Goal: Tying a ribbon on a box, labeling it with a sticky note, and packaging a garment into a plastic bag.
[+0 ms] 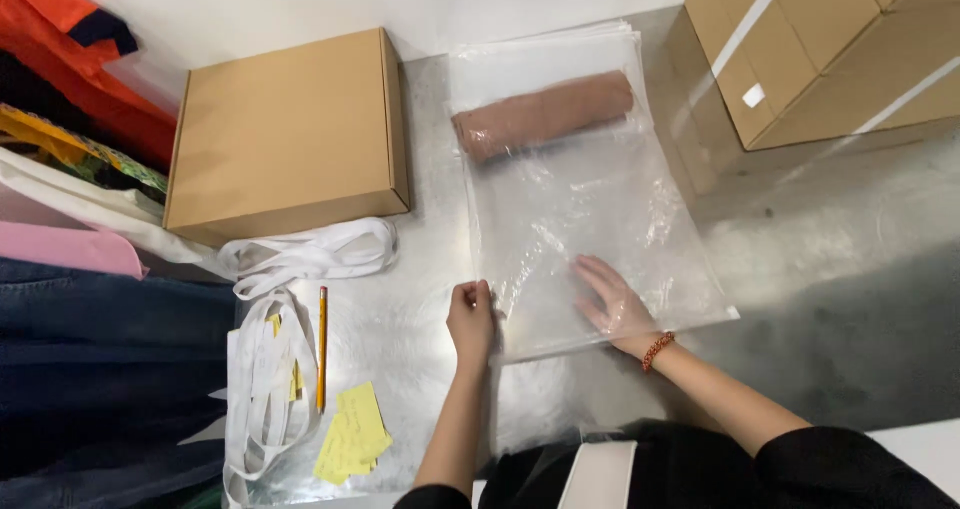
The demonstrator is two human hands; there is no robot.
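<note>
The metal table (420, 339) takes up the middle of the room as I look down, and on it, right of centre, lies a big clear plastic bag (590, 219) on top of a stack of the same. It looks feather-light, limp and slick, the sort of film that clings to itself and slides on steel. Its near edge is the natural place to take it, and that is where both hands are.

At the far end, inside the bag, sits a rolled reddish-brown cloth (545, 114), soft and light by the look of it, likely to roll if the bag is tipped.

The right hand (615, 299) lies flat and spread with the fingers open, and seems to be slipped inside the bag's mouth, seen through the film. The left hand (472, 314) is closed, pinching the bag's near left corner. The two are apart, near each other.

Left of the bag rests a flat brown cardboard box (290, 134), lid down. Nearer lie white fabric straps (270, 369), a pencil (322, 349) and yellow sticky notes (352, 434).

Hard to make out: how many bags are stacked, and whether the right hand is truly inside or merely under a top layer. The large cartons (830, 49) at far right and the coloured garments (70, 139) at left are cut off by the frame.
</note>
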